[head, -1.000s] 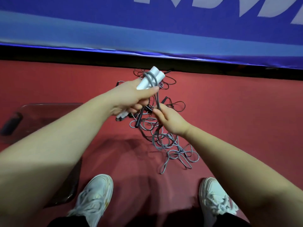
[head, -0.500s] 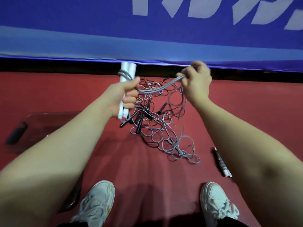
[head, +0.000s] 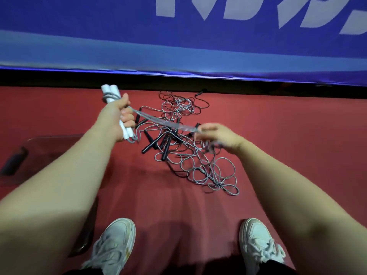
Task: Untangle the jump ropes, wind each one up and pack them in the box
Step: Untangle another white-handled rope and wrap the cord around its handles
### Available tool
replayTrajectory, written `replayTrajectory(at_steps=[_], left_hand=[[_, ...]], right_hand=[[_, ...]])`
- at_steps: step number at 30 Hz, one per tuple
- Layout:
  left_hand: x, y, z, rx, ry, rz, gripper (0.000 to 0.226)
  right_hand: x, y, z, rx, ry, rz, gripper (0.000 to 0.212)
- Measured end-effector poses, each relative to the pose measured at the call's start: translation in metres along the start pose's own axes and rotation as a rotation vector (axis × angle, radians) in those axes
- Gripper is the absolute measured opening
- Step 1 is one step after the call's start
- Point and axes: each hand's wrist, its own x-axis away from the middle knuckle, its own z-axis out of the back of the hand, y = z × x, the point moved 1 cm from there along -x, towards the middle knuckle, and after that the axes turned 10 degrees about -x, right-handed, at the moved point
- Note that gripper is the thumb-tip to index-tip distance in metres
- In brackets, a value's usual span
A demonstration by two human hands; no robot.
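My left hand [head: 117, 118] grips a pair of white jump-rope handles [head: 110, 92], held together and upright, with grey cord looped round their tops. From that hand the grey cord [head: 158, 122] runs taut to the right, blurred by motion. My right hand [head: 216, 135] pinches its other end above the pile. On the red floor lies a tangle of grey and black ropes [head: 200, 167] with several black handles [head: 153, 144] in it. A clear plastic box [head: 49, 143] sits at the left, partly hidden by my left arm.
A blue banner wall [head: 178, 46] with a dark gap beneath closes off the far side. My two white shoes [head: 113, 247] [head: 258, 241] stand at the bottom. A dark object [head: 14, 161] lies in the box's left end.
My right hand has dropped from high near the banner to low over the pile, drawing the grey cord down and to the right. My left hand with the white handles has shifted left.
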Motion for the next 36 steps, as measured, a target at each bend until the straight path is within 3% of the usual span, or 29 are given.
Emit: replayTrajectory(at_steps=[2,3,4,5,7,13,15,18,20,22,24,26,29,33,36], left_hand=[[-0.002,-0.006,0.007,-0.036,0.041,-0.007,0.032],[-0.003,-0.008,0.005,-0.069,0.037,-0.012,0.032],[-0.004,-0.009,0.002,-0.100,0.027,-0.017,0.031],[-0.006,-0.009,-0.001,-0.127,0.022,-0.024,0.031],[-0.010,-0.008,-0.002,-0.141,0.051,-0.027,0.032],[-0.022,-0.025,0.044,-0.057,0.213,0.097,0.036],[-0.022,-0.037,0.047,-0.178,0.219,0.120,0.034],[-0.018,-0.047,0.032,-0.318,0.158,0.092,0.032],[-0.014,-0.049,0.014,-0.378,0.072,0.083,0.031],[-0.007,-0.050,-0.007,-0.471,-0.028,0.082,0.030],[0.002,-0.047,-0.028,-0.559,-0.110,0.069,0.027],[0.010,-0.041,-0.045,-0.613,-0.157,0.047,0.026],[0.021,-0.028,-0.059,-0.646,-0.212,0.032,0.029],[0.031,-0.019,-0.062,-0.684,-0.260,0.044,0.030],[0.032,-0.015,-0.062,-0.715,-0.281,0.048,0.028]], right_hand=[[-0.004,0.022,-0.007,0.720,-0.079,-0.196,0.022],[-0.009,0.035,-0.008,0.947,0.022,-0.164,0.024],[-0.012,0.042,-0.011,1.020,0.185,-0.038,0.026],[-0.013,0.039,-0.012,0.963,0.369,0.103,0.025],[-0.014,0.020,-0.010,0.614,0.695,0.302,0.018],[-0.011,0.014,0.025,0.017,0.918,-0.034,0.017],[-0.013,0.024,0.026,-0.024,0.696,-0.165,0.019],[-0.014,0.028,0.008,0.553,0.110,-0.447,0.041],[-0.013,0.034,-0.007,0.862,-0.034,-0.494,0.075],[-0.011,0.030,-0.026,0.603,-0.034,-0.346,0.091],[-0.015,0.023,-0.046,0.195,-0.061,-0.169,0.085],[-0.016,0.021,-0.063,-0.053,-0.119,-0.097,0.069],[-0.014,0.023,-0.074,-0.260,-0.131,-0.005,0.048],[-0.015,0.024,-0.074,-0.481,-0.142,0.051,0.042],[-0.012,0.019,-0.076,-0.553,-0.201,0.050,0.014]])
